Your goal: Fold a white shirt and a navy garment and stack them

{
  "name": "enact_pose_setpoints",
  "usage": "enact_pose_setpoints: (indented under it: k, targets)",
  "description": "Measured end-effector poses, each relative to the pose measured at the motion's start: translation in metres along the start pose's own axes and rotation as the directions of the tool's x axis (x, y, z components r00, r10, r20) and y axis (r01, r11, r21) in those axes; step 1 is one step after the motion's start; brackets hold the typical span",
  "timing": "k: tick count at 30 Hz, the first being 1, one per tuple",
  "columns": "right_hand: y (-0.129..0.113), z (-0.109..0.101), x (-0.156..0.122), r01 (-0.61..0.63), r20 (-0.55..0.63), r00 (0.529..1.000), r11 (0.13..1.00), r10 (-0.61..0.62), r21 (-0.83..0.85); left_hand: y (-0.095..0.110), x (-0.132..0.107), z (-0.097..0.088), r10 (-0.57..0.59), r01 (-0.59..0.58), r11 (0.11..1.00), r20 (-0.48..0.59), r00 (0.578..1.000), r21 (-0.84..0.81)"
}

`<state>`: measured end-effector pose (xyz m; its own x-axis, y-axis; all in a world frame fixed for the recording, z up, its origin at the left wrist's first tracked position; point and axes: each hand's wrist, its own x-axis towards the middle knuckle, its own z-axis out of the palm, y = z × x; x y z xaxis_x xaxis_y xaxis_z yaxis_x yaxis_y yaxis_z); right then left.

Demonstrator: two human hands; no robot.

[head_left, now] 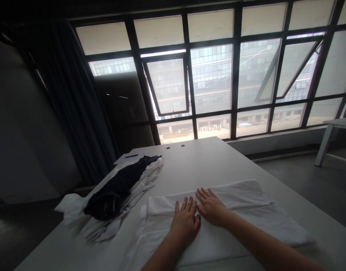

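A white cloth garment [246, 218] lies folded into a long flat shape on the near part of the table, with creases along its length. My left hand [185, 222] rests on it, palm down and fingers spread. Just to its right, my right hand [211, 206] presses flat on the same fabric near its far edge, fingers stretched out. The two hands nearly touch at the thumbs. Neither one grips anything. What kind of garment it is, I cannot tell.
On the left of the white table [190, 165] lie a dark garment [116, 188] and crumpled white clothes [74, 207]. Behind them is a blue pen [131, 156] on paper [120, 159]. Windows and a dark curtain [77, 101] stand beyond; another table [328, 139] is at right.
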<state>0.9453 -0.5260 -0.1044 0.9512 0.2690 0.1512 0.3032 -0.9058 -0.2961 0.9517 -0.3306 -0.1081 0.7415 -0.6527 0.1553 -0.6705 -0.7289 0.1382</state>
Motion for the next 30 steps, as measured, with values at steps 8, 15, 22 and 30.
enact_pose_setpoints:
  k: [8,15,22,30]
  targets:
    - [-0.009,0.0,-0.011,0.072,-0.072,0.995,0.997,-0.072,0.009,0.001,0.001,-0.001,-0.029,0.029,0.999,0.016,0.999,-0.013]
    - [-0.003,0.013,-0.038,-0.167,-0.123,0.979,0.986,0.162,-0.027,-0.001,0.001,0.001,-0.036,0.036,0.999,0.022,0.999,-0.023]
    - [0.031,-0.017,-0.046,0.03,0.026,0.999,0.998,-0.032,0.059,-0.003,0.0,-0.005,-0.002,0.005,0.998,0.053,0.999,-0.058]
    - [0.053,-0.03,-0.054,0.154,-0.001,0.988,0.985,-0.154,0.079,0.001,-0.001,-0.009,-0.042,0.045,0.999,0.11,0.993,-0.027]
